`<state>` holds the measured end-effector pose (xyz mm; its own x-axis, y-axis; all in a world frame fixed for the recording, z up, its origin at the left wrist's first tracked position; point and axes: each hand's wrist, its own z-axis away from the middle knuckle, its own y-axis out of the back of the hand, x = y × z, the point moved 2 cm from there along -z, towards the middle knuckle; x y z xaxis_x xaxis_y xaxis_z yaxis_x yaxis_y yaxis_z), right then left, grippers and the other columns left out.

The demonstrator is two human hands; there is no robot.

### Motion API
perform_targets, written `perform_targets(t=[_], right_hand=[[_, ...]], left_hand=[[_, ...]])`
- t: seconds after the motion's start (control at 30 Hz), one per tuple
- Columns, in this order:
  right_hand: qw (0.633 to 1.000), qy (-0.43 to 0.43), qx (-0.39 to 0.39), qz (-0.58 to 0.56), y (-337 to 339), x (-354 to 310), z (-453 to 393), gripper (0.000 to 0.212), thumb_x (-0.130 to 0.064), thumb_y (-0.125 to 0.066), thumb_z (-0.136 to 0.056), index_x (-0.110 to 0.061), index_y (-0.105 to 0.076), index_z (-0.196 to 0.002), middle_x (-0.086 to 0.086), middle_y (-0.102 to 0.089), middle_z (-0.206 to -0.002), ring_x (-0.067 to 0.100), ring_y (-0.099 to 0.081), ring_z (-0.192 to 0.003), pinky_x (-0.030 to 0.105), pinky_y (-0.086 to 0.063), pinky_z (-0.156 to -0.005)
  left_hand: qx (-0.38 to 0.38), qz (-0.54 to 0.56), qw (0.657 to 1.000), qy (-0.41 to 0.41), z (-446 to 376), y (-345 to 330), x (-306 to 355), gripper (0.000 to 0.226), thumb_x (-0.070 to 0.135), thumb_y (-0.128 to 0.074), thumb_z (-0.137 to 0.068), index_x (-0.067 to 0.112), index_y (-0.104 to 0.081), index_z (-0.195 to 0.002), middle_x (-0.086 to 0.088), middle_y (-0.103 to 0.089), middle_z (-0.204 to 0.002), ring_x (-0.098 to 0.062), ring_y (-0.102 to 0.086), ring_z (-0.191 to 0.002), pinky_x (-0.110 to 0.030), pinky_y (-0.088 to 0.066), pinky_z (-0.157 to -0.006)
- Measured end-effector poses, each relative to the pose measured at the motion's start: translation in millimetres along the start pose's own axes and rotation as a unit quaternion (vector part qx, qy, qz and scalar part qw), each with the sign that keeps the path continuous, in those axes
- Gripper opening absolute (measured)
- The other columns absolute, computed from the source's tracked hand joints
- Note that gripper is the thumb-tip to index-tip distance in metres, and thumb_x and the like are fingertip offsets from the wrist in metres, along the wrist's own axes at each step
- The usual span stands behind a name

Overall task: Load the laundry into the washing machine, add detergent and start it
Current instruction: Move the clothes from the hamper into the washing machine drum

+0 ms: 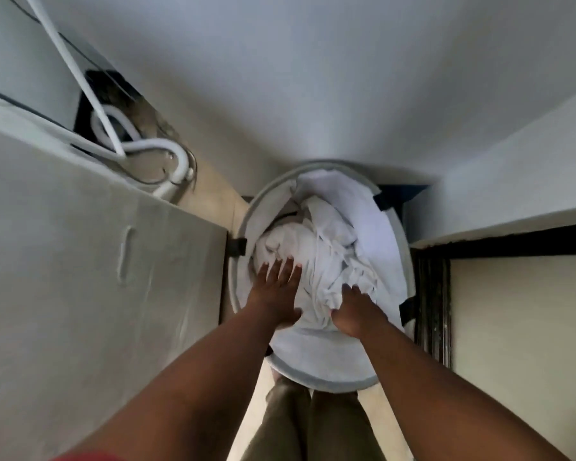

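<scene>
1. Laundry basket point(243, 224) stands on the floor point(213, 191), round, grey rim, black handle tabs on its sides. It sits in the corner between the white wall point(313, 78) and the washing machine point(80, 261).
2. Laundry point(326, 247): crumpled white cloth, all inside the basket, piled near the middle and spilling up against the far rim.
3. Left hand point(276, 291) is over the near-left part of the pile, fingers straight and spread, palm down on the cloth. Grip spread, nothing pinched.
4. Right hand point(358, 306) is at the near-right part of the pile, fingers curled down into the white cloth, bunching a fold. Grip pinching the laundry.
5. Both forearms reach in from the near edge of the basket; hands are apart, cloth between them.
6. Washing machine is just left of the basket: pale grey side panel with a moulded recess. White hoses point(140, 148) loop behind it at the far left.
7. Dark door frame point(433, 294) runs along the right of the basket.
8. Person's legs in olive trousers point(300, 424) stand at the basket's near edge.
</scene>
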<state>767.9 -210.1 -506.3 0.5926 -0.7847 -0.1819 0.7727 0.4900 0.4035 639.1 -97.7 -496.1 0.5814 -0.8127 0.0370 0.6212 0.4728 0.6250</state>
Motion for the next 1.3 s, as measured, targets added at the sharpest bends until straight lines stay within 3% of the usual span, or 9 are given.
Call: perform_targets(t=[0.13,0.37,0.5,0.6,0.73,1.0,1.13,1.2,1.3], right_hand=[[1.0,-0.019,0.012,0.016,-13.0,12.0,-40.1,0.058,-0.033,-0.05,-0.092,-0.015,-0.028,-0.142,0.01,-0.036,-0.145,0.032,-0.038,-0.132,0.041,-0.039,-0.1],[0.98,0.076,0.162,0.084,-17.5,-11.3,-95.0,0.072,-0.048,-0.055,-0.088,-0.007,-0.033,-0.142,0.016,-0.039,-0.146,0.034,-0.041,-0.13,0.042,-0.039,-0.099],[0.974,0.069,0.216,0.01,-12.0,-31.1,-110.9,0.081,-0.05,-0.062,-0.085,-0.004,-0.028,-0.142,0.017,-0.049,-0.13,0.034,-0.053,-0.117,0.042,-0.044,-0.091],[0.978,0.051,0.204,0.005,-7.7,-32.1,-121.7,0.076,-0.035,-0.055,-0.092,-0.013,-0.013,-0.151,0.016,-0.052,-0.129,0.033,-0.055,-0.116,0.04,-0.046,-0.091],[0.977,0.061,0.203,-0.006,1.4,-30.5,-113.2,0.053,-0.021,-0.045,-0.095,-0.021,-0.031,-0.146,0.014,-0.057,-0.123,0.033,-0.057,-0.113,0.038,-0.045,-0.085],[0.969,0.075,0.237,-0.009,13.0,-30.3,-44.6,0.041,-0.024,-0.044,-0.094,-0.021,-0.051,-0.134,0.017,-0.053,-0.117,0.036,-0.055,-0.109,0.037,-0.045,-0.08],[0.957,0.098,0.233,-0.144,27.4,-36.5,7.6,0.034,-0.019,-0.053,-0.092,-0.008,-0.058,-0.124,0.016,-0.044,-0.125,0.032,-0.058,-0.1,0.031,-0.045,-0.084],[0.935,0.112,0.228,-0.249,40.7,-45.9,38.5,0.021,-0.016,-0.055,-0.087,-0.002,-0.062,-0.101,0.012,-0.047,-0.112,0.021,-0.052,-0.087,0.026,-0.039,-0.08],[0.901,0.122,0.175,-0.377,66.8,-63.3,91.5,0.013,-0.014,-0.051,-0.085,-0.003,-0.058,-0.088,0.006,-0.055,-0.084,0.02,-0.051,-0.078,0.031,-0.038,-0.065]], left_hand=[[0.001,0.044,0.999,0.018,-54.1,-18.8,4.2,0.092,0.049,-0.048,-0.091,0.018,0.014,-0.152,-0.007,0.02,-0.16,-0.028,0.011,-0.149,-0.045,-0.003,-0.12],[0.096,0.092,0.988,0.074,-104.6,-24.9,-26.0,0.1,0.039,-0.06,-0.087,0.019,0.012,-0.153,-0.01,0.017,-0.16,-0.03,0.005,-0.149,-0.049,-0.013,-0.118],[0.136,0.063,0.983,0.107,-115.2,-23.3,-43.1,0.101,0.042,-0.063,-0.086,0.016,0.007,-0.153,-0.016,-0.026,-0.152,-0.036,-0.027,-0.139,-0.049,-0.039,-0.099],[0.095,0.111,0.983,0.114,-120.5,-22.8,-52.4,0.083,0.04,-0.057,-0.091,0.019,-0.007,-0.154,-0.016,-0.047,-0.135,-0.037,-0.044,-0.123,-0.047,-0.044,-0.089],[0.132,0.134,0.978,0.091,-106.1,-15.6,-51.0,0.036,0.024,-0.047,-0.092,0.013,-0.053,-0.125,-0.014,-0.058,-0.122,-0.036,-0.05,-0.115,-0.043,-0.047,-0.087],[0.146,0.124,0.977,0.091,-36.9,10.2,-33.1,0.034,0.015,-0.047,-0.086,0.009,-0.058,-0.118,-0.014,-0.046,-0.127,-0.036,-0.042,-0.12,-0.044,-0.044,-0.086],[0.131,0.243,0.958,0.081,12.0,27.6,-32.7,0.029,0.016,-0.047,-0.088,0.011,-0.054,-0.115,-0.012,-0.054,-0.124,-0.033,-0.054,-0.114,-0.042,-0.047,-0.09],[0.13,0.273,0.95,0.077,39.5,39.6,-36.5,0.031,0.023,-0.05,-0.09,0.014,-0.05,-0.119,-0.01,-0.058,-0.124,-0.031,-0.057,-0.114,-0.039,-0.048,-0.089],[0.09,0.319,0.941,0.071,77.5,56.2,-46.3,0.069,0.044,-0.063,-0.082,0.02,-0.034,-0.14,-0.008,-0.051,-0.137,-0.031,-0.054,-0.12,-0.038,-0.047,-0.095]])
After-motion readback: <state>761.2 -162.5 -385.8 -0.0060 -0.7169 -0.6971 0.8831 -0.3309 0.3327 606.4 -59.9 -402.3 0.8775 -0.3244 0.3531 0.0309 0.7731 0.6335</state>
